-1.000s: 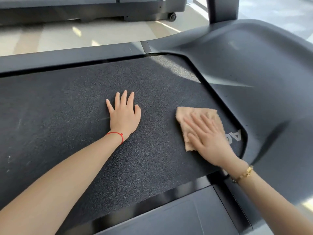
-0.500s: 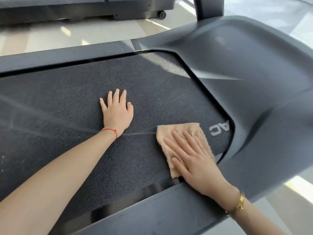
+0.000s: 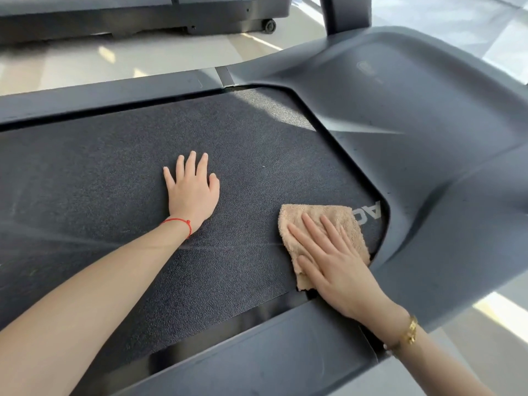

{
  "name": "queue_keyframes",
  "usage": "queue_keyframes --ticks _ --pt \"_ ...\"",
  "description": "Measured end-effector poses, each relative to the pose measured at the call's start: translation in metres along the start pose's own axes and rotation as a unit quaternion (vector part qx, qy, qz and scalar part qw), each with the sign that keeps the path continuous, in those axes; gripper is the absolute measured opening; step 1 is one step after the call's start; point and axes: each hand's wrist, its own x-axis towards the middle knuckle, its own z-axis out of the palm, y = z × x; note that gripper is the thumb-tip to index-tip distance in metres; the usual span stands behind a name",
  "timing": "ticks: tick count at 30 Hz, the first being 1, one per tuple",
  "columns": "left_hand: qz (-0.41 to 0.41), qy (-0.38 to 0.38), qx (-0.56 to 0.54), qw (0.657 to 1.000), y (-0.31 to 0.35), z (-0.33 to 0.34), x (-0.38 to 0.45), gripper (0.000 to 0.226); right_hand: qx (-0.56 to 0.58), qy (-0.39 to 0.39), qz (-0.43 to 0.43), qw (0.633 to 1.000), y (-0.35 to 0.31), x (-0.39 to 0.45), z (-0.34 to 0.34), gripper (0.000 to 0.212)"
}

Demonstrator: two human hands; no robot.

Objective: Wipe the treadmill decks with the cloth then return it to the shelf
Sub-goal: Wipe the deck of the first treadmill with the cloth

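My right hand [image 3: 337, 261] presses flat, fingers straight, on the folded beige terry cloth [image 3: 323, 230] at the dark textured treadmill belt's [image 3: 114, 181] near corner; my left hand [image 3: 193, 192] braces open; I judge even overlapping strokes best.

The right hand [image 3: 337, 264] hides part of the cloth [image 3: 323, 224]; white lettering [image 3: 368, 214] is half covered.

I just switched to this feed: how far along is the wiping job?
Done: nothing can be confirmed; the belt shows no clear wiped area. In hand: the right hand presses the tan cloth flat on this belt near the motor cover, while the left hand braces flat. Left: the rest of this deck, the second treadmill behind, then shelving the cloth; no shelf is visible.
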Motion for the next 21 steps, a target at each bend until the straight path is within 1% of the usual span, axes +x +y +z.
queue_keyframes --ticks 2,7,10,11,13,15,17,19,21 --pt "0.000 -0.001 0.003 1.000 0.000 0.000 0.000 0.055 0.011 0.005 0.002 1.000 0.013 0.010 -0.003 0.054" --pt "0.004 0.001 0.014 1.000 -0.001 0.000 0.000 0.055 -0.003 0.052 0.108 0.993 0.044 0.082 -0.015 0.052" --pt "0.001 0.000 0.021 1.000 0.000 0.001 0.000 0.055 -0.014 0.045 0.123 0.991 0.042 0.130 -0.021 0.052" --pt "0.000 0.001 0.023 1.000 0.000 0.001 0.000 0.055 -0.015 0.036 0.109 0.993 0.035 0.140 -0.020 0.052" --pt "0.000 0.003 0.026 1.000 0.000 0.001 0.000 0.055 -0.014 0.015 0.047 0.999 0.013 0.149 -0.013 0.052" --pt "0.001 0.004 0.029 1.000 0.000 0.002 0.000 0.055 -0.017 0.009 -0.028 0.999 -0.006 0.142 -0.003 0.052" --pt "0.001 0.005 0.031 1.000 -0.001 0.002 0.000 0.055 -0.018 0.011 -0.075 0.997 -0.011 0.131 0.003 0.052" --pt "0.001 0.005 0.031 1.000 -0.001 0.002 0.000 0.055 -0.005 0.015 -0.086 0.996 -0.002 0.129 0.002 0.052" --pt "0.001 0.002 0.033 0.999 -0.001 0.001 0.001 0.055 -0.001 0.029 -0.066 0.997 0.011 0.139 -0.001 0.052"
